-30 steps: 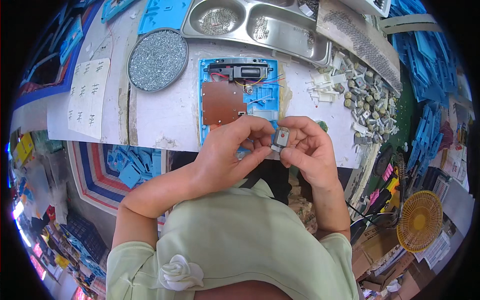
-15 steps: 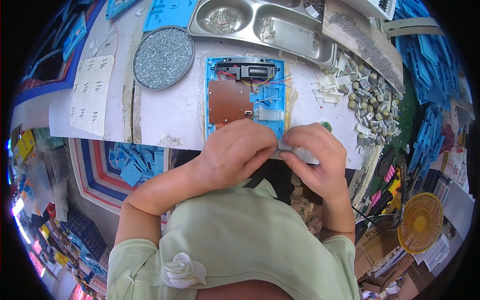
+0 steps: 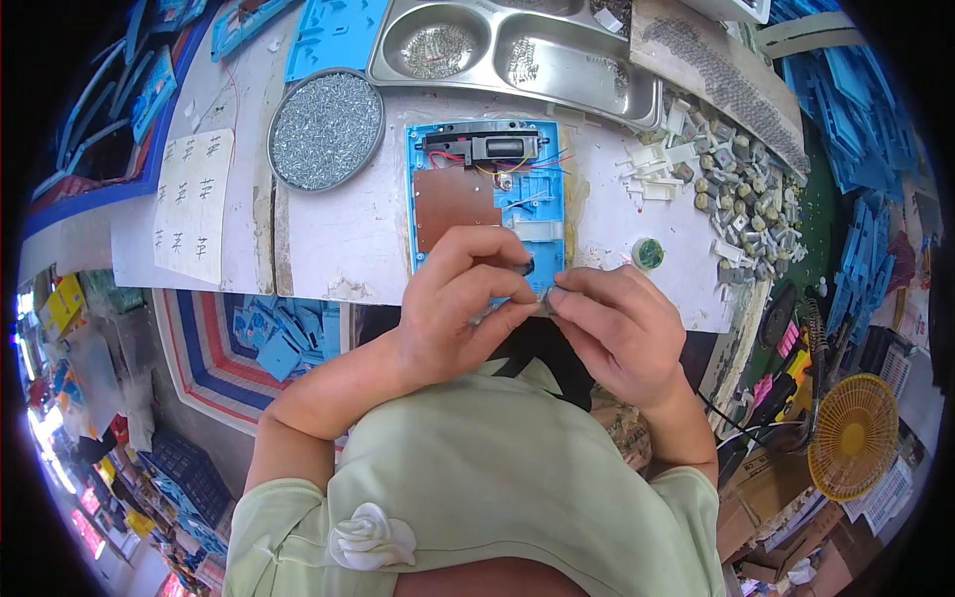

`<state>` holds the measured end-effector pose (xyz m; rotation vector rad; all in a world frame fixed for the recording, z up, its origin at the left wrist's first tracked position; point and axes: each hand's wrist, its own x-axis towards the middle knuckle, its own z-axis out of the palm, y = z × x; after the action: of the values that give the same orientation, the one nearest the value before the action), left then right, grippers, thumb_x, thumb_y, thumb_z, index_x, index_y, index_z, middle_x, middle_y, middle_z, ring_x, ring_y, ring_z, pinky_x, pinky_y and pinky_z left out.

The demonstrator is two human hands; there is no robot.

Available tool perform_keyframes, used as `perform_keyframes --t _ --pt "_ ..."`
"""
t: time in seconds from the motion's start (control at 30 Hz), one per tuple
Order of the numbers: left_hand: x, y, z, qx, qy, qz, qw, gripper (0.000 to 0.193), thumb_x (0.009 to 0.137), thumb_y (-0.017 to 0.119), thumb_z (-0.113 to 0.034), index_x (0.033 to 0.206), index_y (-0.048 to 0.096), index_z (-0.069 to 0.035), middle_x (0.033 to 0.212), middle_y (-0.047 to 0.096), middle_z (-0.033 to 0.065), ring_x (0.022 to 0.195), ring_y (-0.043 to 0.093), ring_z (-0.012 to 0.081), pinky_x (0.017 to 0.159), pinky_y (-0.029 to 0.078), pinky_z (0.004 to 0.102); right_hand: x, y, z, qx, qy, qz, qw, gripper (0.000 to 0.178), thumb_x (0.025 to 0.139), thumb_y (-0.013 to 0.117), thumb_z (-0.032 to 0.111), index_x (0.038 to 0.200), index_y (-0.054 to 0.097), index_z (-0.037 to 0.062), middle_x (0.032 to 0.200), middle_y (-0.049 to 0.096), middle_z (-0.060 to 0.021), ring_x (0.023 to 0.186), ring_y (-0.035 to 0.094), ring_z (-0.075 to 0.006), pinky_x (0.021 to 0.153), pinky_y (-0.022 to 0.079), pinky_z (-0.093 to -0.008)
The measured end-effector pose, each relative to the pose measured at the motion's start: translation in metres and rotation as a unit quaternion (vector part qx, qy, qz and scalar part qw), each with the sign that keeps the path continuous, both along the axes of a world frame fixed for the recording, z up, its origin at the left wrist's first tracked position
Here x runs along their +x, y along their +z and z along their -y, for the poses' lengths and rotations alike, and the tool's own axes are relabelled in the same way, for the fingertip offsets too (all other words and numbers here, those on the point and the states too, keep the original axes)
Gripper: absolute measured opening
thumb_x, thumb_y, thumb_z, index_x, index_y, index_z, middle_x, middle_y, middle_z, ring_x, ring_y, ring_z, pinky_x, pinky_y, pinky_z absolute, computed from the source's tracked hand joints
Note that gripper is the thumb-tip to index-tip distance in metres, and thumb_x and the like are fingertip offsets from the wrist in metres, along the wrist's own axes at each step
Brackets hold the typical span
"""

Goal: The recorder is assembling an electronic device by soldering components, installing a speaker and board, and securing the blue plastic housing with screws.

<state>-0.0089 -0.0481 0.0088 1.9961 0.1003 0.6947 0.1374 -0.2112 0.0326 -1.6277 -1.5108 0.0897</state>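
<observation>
In front of me on the white table lies a blue plastic housing. Inside it are a brown circuit board, a black module with red and yellow wires, and a whitish plastic piece. My left hand is over the housing's near edge, fingers pinched; a dark bit shows at its index fingertip. My right hand pinches a small grey part just beside the left fingertips. The fingers hide most of that part, so its kind cannot be made out.
A round tray of screws stands left of the housing, a steel tray with springs behind it. To the right lie small metal-and-white parts and a green-filled round container. A yellow fan stands at the far right.
My left hand has lifted and opened its curl somewhat, its fingers now showing. The right hand has drawn slightly left and down, uncovering the green-filled container. The view has shifted a little.
</observation>
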Motion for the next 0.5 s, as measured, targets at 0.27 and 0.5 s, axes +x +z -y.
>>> perform_keyframes --t 0.27,0.5 --pt "0.005 0.003 -0.017 -0.064 0.037 -0.035 0.997 0.035 0.071 0.088 -0.003 0.101 0.07 -0.006 0.109 0.058 0.0118 0.084 0.059 0.0239 0.069 0.051 0.0334 0.007 -0.007 0.009 -0.001 -0.055 -0.011 0.998 0.041 0.069 0.082 -0.007 0.109 0.075 0.0001 0.105 0.074 -0.0163 0.08 0.071 -0.0272 0.068 0.058 -0.0324" --pt "0.052 -0.006 -0.052 0.248 0.084 -0.061 0.963 0.037 0.072 0.085 -0.013 0.106 0.072 -0.012 0.104 0.058 0.0066 0.095 0.057 0.0276 0.086 0.042 0.0434 0.048 -0.03 0.007 -0.052 -0.212 -0.213 0.952 0.035 0.082 0.078 -0.004 0.117 0.075 -0.0005 0.109 0.077 -0.0131 0.088 0.073 -0.0186 0.081 0.06 -0.0318"
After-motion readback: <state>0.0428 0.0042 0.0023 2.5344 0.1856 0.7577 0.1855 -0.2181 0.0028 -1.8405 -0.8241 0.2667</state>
